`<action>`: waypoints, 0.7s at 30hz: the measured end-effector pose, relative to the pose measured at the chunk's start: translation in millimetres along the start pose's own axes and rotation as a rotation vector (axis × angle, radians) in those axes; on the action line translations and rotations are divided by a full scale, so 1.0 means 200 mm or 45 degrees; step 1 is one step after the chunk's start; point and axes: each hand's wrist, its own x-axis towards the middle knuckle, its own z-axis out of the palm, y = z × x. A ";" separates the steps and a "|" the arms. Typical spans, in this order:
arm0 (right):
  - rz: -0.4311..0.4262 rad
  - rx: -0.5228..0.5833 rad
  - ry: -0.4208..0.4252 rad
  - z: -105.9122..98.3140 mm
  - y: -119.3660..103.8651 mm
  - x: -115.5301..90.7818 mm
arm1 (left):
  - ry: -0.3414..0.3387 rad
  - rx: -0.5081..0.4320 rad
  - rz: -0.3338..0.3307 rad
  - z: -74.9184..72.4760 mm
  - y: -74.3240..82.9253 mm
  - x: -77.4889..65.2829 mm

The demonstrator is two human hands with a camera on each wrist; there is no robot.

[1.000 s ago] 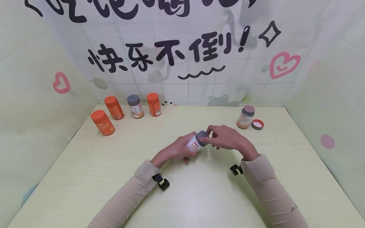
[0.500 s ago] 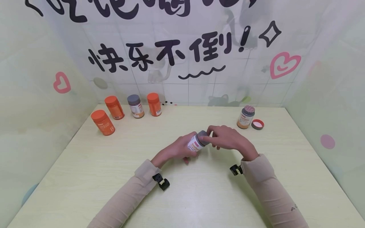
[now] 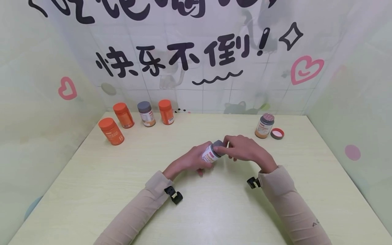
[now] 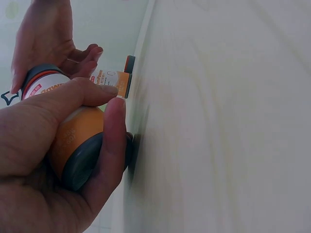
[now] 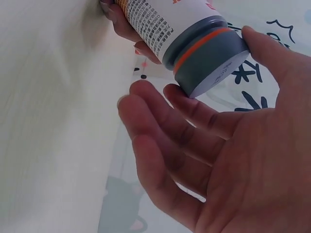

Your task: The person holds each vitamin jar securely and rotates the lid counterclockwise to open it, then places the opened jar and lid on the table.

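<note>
plainly, the left hand (image 3: 195, 159) curls its fingers round a tilted jar (image 3: 209, 155); the right hand (image 3: 245, 147) pinches its grey lid (image 5: 206, 65); a loose left grip might let the jar spin.

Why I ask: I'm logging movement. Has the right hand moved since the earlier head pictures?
No, not visibly: in the head view, the right hand keeps its place relative to the loose cap lying on the table.

Jar (image 3: 209, 155) tilted in the left hand (image 3: 195, 158), grey lid (image 5: 214, 60) on
White label (image 5: 180, 19) over orange, lid end rightward; its tightness is hard to tell.
</note>
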 end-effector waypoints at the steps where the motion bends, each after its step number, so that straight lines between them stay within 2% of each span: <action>1: -0.016 0.013 -0.008 0.00 0.00 0.00 | -0.001 -0.002 0.002 0.00 0.00 0.00; 5: -0.078 0.060 -0.039 -0.01 0.00 0.00 | -0.001 -0.006 0.008 0.00 0.01 0.00; 9: -0.052 0.072 -0.031 0.00 0.00 0.00 | -0.001 0.005 0.006 0.00 0.01 0.00; 15: 0.023 0.000 0.022 0.02 0.00 0.01 | 0.003 0.017 -0.003 0.00 0.00 0.00; 21: -0.031 0.024 -0.019 0.01 0.01 0.01 | 0.003 0.017 -0.006 0.00 0.00 0.01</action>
